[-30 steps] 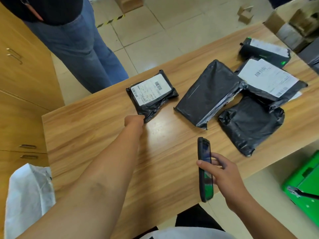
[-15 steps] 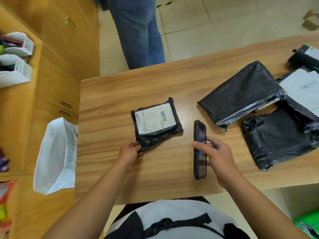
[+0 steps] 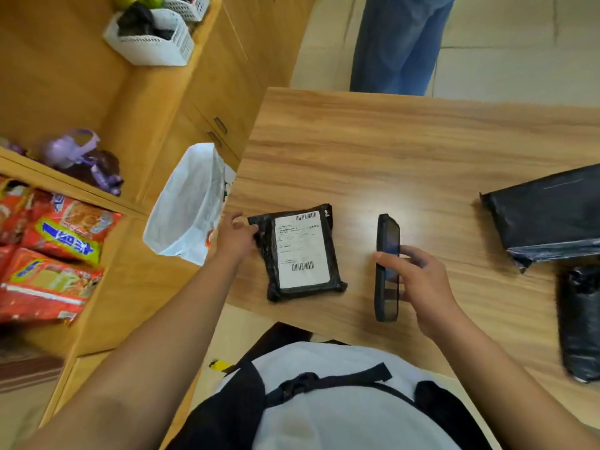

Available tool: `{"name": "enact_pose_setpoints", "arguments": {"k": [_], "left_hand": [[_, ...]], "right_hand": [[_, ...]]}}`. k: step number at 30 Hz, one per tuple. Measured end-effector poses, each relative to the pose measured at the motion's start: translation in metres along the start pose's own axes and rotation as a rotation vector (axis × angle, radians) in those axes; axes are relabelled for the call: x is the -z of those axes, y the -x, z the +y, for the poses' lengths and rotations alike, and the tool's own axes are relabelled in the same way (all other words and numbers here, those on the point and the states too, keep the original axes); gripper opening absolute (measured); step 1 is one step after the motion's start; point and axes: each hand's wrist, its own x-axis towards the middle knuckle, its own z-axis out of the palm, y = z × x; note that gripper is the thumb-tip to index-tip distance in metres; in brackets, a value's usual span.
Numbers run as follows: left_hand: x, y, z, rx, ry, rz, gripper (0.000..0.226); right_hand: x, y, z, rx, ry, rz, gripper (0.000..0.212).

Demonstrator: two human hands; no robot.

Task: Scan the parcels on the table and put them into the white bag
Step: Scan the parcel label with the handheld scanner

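Note:
A small black parcel [image 3: 300,251] with a white barcode label lies face up near the table's left front corner. My left hand [image 3: 235,237] grips its upper left corner. My right hand [image 3: 414,280] holds a black handheld scanner [image 3: 386,267] upright on its edge, just right of the parcel. The open white bag [image 3: 190,203] hangs off the table's left edge, close beside my left hand. A larger black parcel [image 3: 548,212] and a crumpled black parcel [image 3: 579,323] lie at the far right, both cut off by the frame.
The wooden table [image 3: 389,151] fills the middle. A person in blue jeans [image 3: 396,43] stands beyond its far edge. On the left, a wooden cabinet [image 3: 207,92] carries white baskets [image 3: 152,37], red snack packets [image 3: 52,248] and a purple item [image 3: 81,157].
My left hand has dragged the labelled parcel towards the table's left front corner, near the white bag, and turned it. The scanner in my right hand stays beside it. My view has swung left.

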Motion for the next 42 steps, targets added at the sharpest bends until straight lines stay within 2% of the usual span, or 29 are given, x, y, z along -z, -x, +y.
{"name": "enact_pose_setpoints", "arguments": {"k": [2,5,8,13,16,21,27,31,35,39,42], "left_hand": [[-0.001,0.014,-0.009,-0.201,-0.148,0.034,0.05],[0.0,0.029,-0.03,-0.502,-0.54,-0.154,0.056],[0.003,0.03,-0.048,-0.617,-0.859,-0.352,0.078],[-0.001,0.013,-0.045,-0.84,-1.117,-0.456,0.1],[-0.005,0.001,-0.039,-1.001,-1.279,-0.545,0.107],[-0.009,-0.022,-0.032,-1.069,-1.295,-0.68,0.112],[-0.015,-0.033,-0.028,-1.15,-1.292,-0.751,0.112],[-0.021,-0.04,-0.021,-1.18,-1.315,-0.81,0.113],[-0.023,-0.045,-0.019,-1.21,-1.323,-0.86,0.107],[-0.026,-0.048,-0.018,-1.224,-1.313,-0.902,0.098],[-0.028,-0.048,-0.016,-1.222,-1.331,-0.922,0.096]], "right_hand": [[-0.009,-0.002,0.001,-0.013,0.014,-0.019,0.03],[-0.023,-0.003,-0.002,-0.013,0.039,-0.024,0.025],[-0.035,-0.002,-0.006,-0.002,0.063,-0.021,0.026],[-0.051,0.011,-0.014,-0.002,0.079,0.068,0.027],[-0.058,0.022,-0.017,-0.02,0.127,0.126,0.037],[-0.068,0.043,-0.027,-0.053,0.262,0.188,0.041],[-0.083,0.071,-0.036,-0.144,0.567,0.227,0.081],[-0.095,0.086,-0.043,-0.179,0.964,0.194,0.061],[-0.109,0.105,-0.043,-0.194,1.389,0.131,0.085],[-0.123,0.125,-0.047,-0.253,1.505,0.064,0.091],[-0.129,0.134,-0.05,-0.307,1.536,0.062,0.081]]}}
